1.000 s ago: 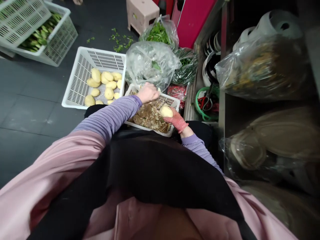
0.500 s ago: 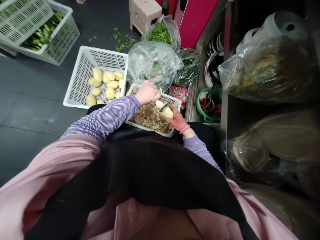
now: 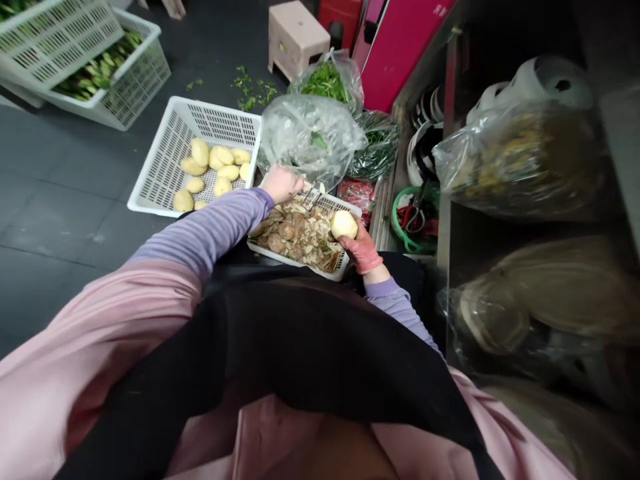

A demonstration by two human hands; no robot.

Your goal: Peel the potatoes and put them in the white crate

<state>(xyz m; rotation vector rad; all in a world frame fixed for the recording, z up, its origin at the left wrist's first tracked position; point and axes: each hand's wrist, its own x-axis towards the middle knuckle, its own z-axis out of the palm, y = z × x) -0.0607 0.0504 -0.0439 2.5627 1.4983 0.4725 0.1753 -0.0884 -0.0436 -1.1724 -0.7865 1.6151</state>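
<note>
My left hand (image 3: 283, 184) is closed around the handle of a peeler (image 3: 313, 197), whose metal head points right over the smaller white basket (image 3: 270, 255). In my right hand (image 3: 363, 250), which wears a reddish glove, sits a peeled pale potato (image 3: 344, 225) above that basket's right end. The peeler and the potato are apart. Below them, brown unpeeled potatoes (image 3: 296, 245) lie among a heap of peelings (image 3: 315, 230). Left of it, a larger white basket (image 3: 150, 157) holds several peeled potatoes (image 3: 200, 152).
Plastic bags of greens (image 3: 325, 83) stand beyond the baskets, near a beige stool (image 3: 295, 37). To the right are a green basket (image 3: 400, 227) with scissors and a shelf with bagged goods (image 3: 510, 157). A crate of green vegetables (image 3: 145, 87) is at the upper left.
The peeler has come off the potato, and my left hand has drawn back left with it. My right hand has turned the potato so its end faces up. The view has shifted slightly.
</note>
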